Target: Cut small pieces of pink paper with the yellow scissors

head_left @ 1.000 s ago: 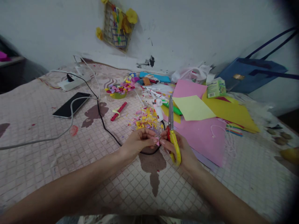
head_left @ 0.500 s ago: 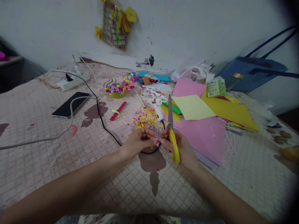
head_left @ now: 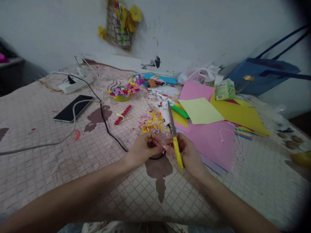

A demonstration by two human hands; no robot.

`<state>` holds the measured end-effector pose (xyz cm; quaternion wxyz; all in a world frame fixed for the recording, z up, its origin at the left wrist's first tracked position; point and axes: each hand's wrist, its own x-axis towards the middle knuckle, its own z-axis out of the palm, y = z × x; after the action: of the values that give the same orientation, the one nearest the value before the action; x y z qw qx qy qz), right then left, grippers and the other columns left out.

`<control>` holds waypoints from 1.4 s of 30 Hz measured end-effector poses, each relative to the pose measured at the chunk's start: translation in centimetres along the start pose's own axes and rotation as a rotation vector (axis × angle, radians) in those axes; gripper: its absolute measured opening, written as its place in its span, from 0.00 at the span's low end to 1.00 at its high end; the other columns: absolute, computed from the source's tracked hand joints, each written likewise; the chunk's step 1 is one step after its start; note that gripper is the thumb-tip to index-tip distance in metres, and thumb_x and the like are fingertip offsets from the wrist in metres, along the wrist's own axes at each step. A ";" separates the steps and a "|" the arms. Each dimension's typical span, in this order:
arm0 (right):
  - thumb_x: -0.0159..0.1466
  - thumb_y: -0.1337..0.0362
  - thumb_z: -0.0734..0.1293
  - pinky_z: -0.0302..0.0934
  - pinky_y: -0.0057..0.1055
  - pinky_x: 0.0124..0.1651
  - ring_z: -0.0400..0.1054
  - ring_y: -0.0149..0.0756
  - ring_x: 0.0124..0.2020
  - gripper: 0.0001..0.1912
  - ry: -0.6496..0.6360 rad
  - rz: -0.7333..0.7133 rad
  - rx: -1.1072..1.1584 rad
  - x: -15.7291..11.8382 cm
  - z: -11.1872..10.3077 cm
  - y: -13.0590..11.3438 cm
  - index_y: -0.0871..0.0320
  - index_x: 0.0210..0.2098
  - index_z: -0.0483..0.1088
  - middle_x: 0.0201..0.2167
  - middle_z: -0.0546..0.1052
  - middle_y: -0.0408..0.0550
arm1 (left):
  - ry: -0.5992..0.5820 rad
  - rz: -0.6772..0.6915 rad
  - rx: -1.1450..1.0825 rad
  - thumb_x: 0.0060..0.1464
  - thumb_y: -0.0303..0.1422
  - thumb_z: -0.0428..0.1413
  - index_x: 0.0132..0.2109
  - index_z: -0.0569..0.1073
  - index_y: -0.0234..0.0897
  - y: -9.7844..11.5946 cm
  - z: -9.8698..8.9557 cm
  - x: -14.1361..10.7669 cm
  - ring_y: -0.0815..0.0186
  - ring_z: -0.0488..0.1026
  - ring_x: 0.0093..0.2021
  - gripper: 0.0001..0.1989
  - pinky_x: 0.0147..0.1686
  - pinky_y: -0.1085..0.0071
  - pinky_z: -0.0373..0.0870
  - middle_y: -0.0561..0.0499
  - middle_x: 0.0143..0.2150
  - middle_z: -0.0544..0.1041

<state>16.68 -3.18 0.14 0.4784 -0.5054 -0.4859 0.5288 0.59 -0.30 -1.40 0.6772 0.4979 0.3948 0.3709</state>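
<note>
Both hands meet over the quilted cloth, just in front of a heap of small paper scraps (head_left: 152, 123). Yellow-handled scissors (head_left: 177, 152) hang in my right hand (head_left: 188, 153), blades pointing up and away, and its thumb and finger also touch a small pink piece (head_left: 163, 146). My left hand (head_left: 143, 149) pinches the same piece from the left; the fingers partly hide it. Beyond the scraps lies a white glue gun (head_left: 165, 115), partly behind the scissor blades.
A phone (head_left: 73, 109), cables and a power strip (head_left: 76, 84) lie left. A red stick (head_left: 122, 115) and a tape roll with paper pieces (head_left: 122, 97) are further back. Pink paper (head_left: 216, 145), a yellow-green sheet (head_left: 201, 111) and a blue bag (head_left: 264, 76) are right.
The scissors have tilted, their blade tips swinging left over the glue gun. My hands have shifted only slightly around the pink piece.
</note>
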 end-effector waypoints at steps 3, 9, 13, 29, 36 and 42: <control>0.48 0.60 0.75 0.63 0.31 0.35 0.65 0.33 0.31 0.18 -0.012 -0.004 -0.032 -0.1 0.0 0.0 0.54 0.35 0.67 0.30 0.71 0.42 | -0.018 0.044 0.068 0.41 0.32 0.66 0.36 0.69 0.34 -0.2 0.0 0.1 0.69 0.74 0.28 0.16 0.31 0.72 0.69 0.52 0.27 0.76; 0.47 0.59 0.75 0.62 0.33 0.38 0.65 0.34 0.31 0.20 -0.010 0.005 -0.026 -0.1 0.2 -0.4 0.54 0.35 0.67 0.30 0.71 0.42 | -0.018 0.054 0.095 0.41 0.32 0.66 0.37 0.69 0.34 -0.1 0.1 0.0 0.68 0.74 0.28 0.16 0.32 0.71 0.70 0.52 0.27 0.76; 0.46 0.60 0.76 0.62 0.32 0.37 0.65 0.34 0.31 0.20 0.022 -0.009 -0.012 0.0 0.2 -0.3 0.54 0.35 0.67 0.29 0.71 0.41 | -0.022 0.031 0.074 0.41 0.34 0.66 0.37 0.69 0.34 0.0 0.1 0.0 0.68 0.74 0.29 0.17 0.33 0.71 0.70 0.52 0.28 0.76; 0.49 0.58 0.75 0.62 0.31 0.37 0.64 0.32 0.32 0.18 0.063 -0.038 0.024 0.3 -0.5 0.7 0.55 0.35 0.67 0.31 0.70 0.41 | -0.040 -0.119 -0.064 0.48 0.47 0.60 0.27 0.74 0.31 0.4 0.3 -0.2 0.74 0.67 0.23 0.20 0.27 0.77 0.66 0.52 0.23 0.72; 0.48 0.59 0.75 0.62 0.31 0.38 0.64 0.32 0.32 0.18 0.082 -0.036 0.051 0.5 -0.7 0.9 0.55 0.35 0.68 0.31 0.69 0.41 | -0.033 -0.079 0.054 0.50 0.51 0.55 0.30 0.75 0.30 0.3 0.4 -0.3 0.71 0.68 0.25 0.24 0.27 0.75 0.66 0.50 0.25 0.73; 0.48 0.60 0.75 0.62 0.29 0.36 0.64 0.29 0.31 0.17 0.052 -0.020 0.074 0.3 -0.6 1.0 0.55 0.35 0.68 0.31 0.69 0.40 | -0.127 -0.028 0.126 0.48 0.44 0.60 0.30 0.73 0.30 -0.4 0.0 -0.2 0.72 0.66 0.26 0.17 0.28 0.75 0.65 0.50 0.26 0.72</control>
<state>17.22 -2.92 -0.86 0.5146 -0.4961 -0.4583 0.5283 0.55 -0.54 -1.74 0.6735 0.5564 0.3805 0.3034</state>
